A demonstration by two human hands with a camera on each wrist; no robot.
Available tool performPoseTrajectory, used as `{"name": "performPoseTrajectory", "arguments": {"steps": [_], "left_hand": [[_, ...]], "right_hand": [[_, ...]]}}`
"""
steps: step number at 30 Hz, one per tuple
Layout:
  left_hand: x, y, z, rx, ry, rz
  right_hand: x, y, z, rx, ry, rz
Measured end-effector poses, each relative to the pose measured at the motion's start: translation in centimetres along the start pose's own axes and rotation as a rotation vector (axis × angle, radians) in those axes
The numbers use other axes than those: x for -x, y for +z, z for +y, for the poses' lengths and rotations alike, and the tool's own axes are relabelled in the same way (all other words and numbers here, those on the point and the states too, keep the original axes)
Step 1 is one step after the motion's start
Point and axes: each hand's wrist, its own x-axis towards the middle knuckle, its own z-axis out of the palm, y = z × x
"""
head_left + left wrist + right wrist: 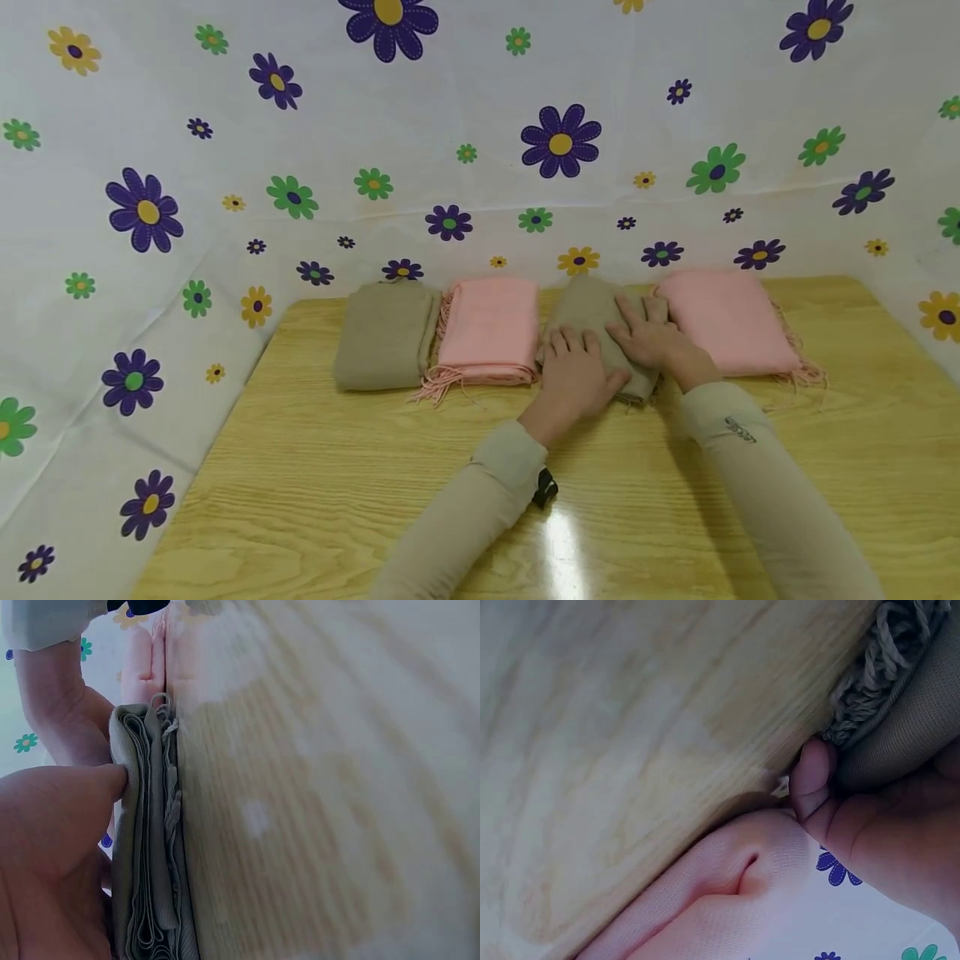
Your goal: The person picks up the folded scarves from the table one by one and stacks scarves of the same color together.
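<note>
A folded grey-beige scarf lies third from the left in a row on the table, under both hands. My left hand rests on its left and near part, fingers extended. In the left wrist view, that hand touches the side of the layered scarf. My right hand lies on the scarf's right side with fingers spread. Seen from the right wrist, the thumb of the right hand touches the scarf's lower edge by the fringe, close to the tabletop.
To the left are a folded pink scarf with fringe and another grey-beige one. A pink scarf lies close on the right. The wooden table meets a flower-printed cloth behind and at the sides.
</note>
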Motion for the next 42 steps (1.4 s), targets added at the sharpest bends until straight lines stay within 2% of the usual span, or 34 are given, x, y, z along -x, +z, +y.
{"name": "performPoseTrajectory", "arguments": {"steps": [8, 16, 29, 38, 42], "left_hand": [[-0.2, -0.3, -0.1, -0.043, 0.025, -0.035], [-0.4, -0.6, -0.1, -0.055, 0.042, -0.047], [-0.8, -0.5, -0.6, -0.075, 0.066, -0.061], [-0.9, -1.2, -1.2, -0.044, 0.079, -0.112], [-0.9, -1.3, -1.3, 0.008, 0.072, -0.139]], "right_hand": [[0.0, -0.3, -0.1, 0.014, 0.016, -0.024], [0.0, -0.5, 0.1, 0.034, -0.002, -0.021], [0.1, -0.1, 0.2, -0.007, 0.035, -0.039], [0.3, 0.2, -0.1, -0.056, 0.074, -0.042], [0.4, 0.0, -0.3, -0.055, 0.084, -0.050]]}}
